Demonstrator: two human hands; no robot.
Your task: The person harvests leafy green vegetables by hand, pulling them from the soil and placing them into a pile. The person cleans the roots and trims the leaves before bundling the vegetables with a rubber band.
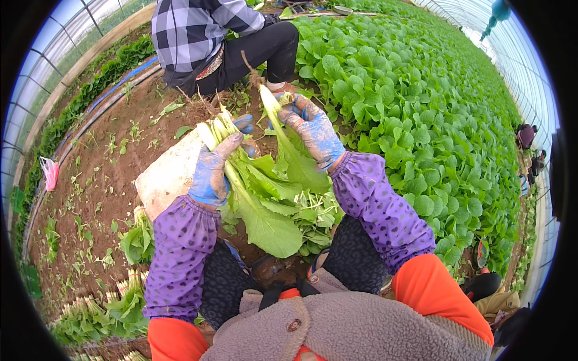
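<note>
My left hand (214,167), in a soiled blue-coated glove, grips a bunch of leafy greens (262,212) by their pale stems, roots pointing away from me. In my right hand (314,126), gloved alike, is a single plant (289,149) with a white stem base and a long dirty root. Its broad leaf hangs down beside the bunch. A pale, dirt-stained board or sheet (169,167) lies beyond and left of my left hand. Loose leaves (318,216) are heaped on the ground between my knees, partly hidden by the held greens.
Dense standing greens (397,117) fill the right side. A person in a checked shirt (194,40) sits low just ahead. Tied bunches (104,316) lie in rows on the soil at lower left. A pink plastic bag (49,173) sits by the hose (88,126) along the left edge.
</note>
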